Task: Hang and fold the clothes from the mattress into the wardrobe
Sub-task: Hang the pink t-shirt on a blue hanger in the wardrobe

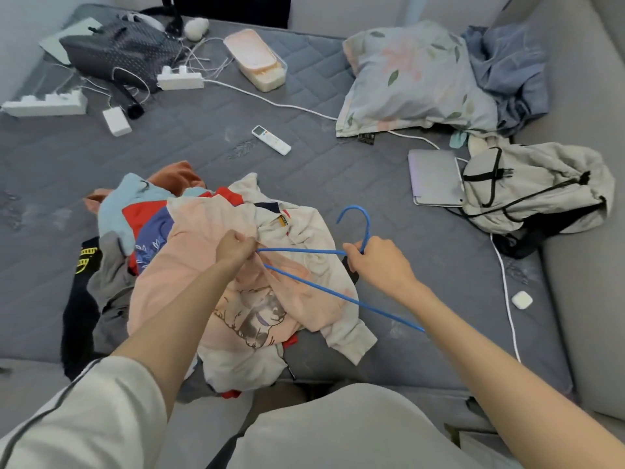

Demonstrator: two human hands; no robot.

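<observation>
right hand (378,265) grips the blue hanger (304,251) just under its hook while left hand (235,247) pinches the pink shirt (176,265) at the hanger's leftward tip, its long axis running across the pile (297,228) on the mattress (203,130)

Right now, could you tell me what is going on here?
A person is working a blue hanger into a pink shirt on top of the clothes pile on the mattress. The right hand holds the hanger just below its hook; the left hand grips the shirt at the hanger's far end. The shirt is not yet hung.
</observation>
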